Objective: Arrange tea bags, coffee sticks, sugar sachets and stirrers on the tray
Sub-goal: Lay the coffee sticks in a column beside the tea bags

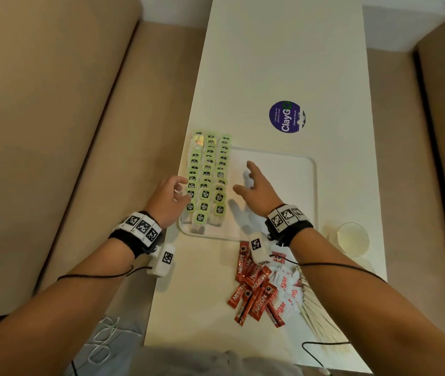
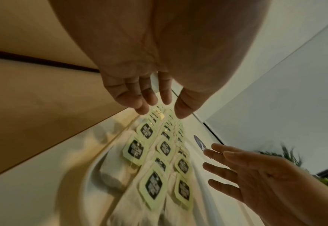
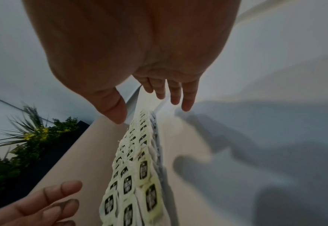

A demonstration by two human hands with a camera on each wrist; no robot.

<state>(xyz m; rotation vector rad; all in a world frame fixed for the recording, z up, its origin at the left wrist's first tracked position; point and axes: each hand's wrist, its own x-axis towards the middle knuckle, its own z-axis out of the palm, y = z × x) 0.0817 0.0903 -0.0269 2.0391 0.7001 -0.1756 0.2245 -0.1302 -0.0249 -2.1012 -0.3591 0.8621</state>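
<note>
Three rows of green-tagged tea bags [image 1: 207, 178] [image 2: 153, 160] [image 3: 134, 172] fill the left part of the white tray [image 1: 286, 196]. My left hand [image 1: 174, 192] [image 2: 155, 100] hovers at the rows' left edge, fingers relaxed, holding nothing. My right hand [image 1: 251, 183] [image 3: 155, 99] floats over the bare tray just right of the rows, fingers spread, empty. Red Nescafe coffee sticks [image 1: 253, 286], white sugar sachets [image 1: 287, 289] and pale wooden stirrers [image 1: 321, 318] lie in a heap on the table in front of the tray.
The white table [image 1: 283, 63] carries a round purple ClayGo sticker [image 1: 286, 116] beyond the tray and a glass [image 1: 353, 237] at its right edge. Beige sofas [image 1: 53, 118] flank both sides. A potted plant [image 3: 24, 146] shows in the right wrist view.
</note>
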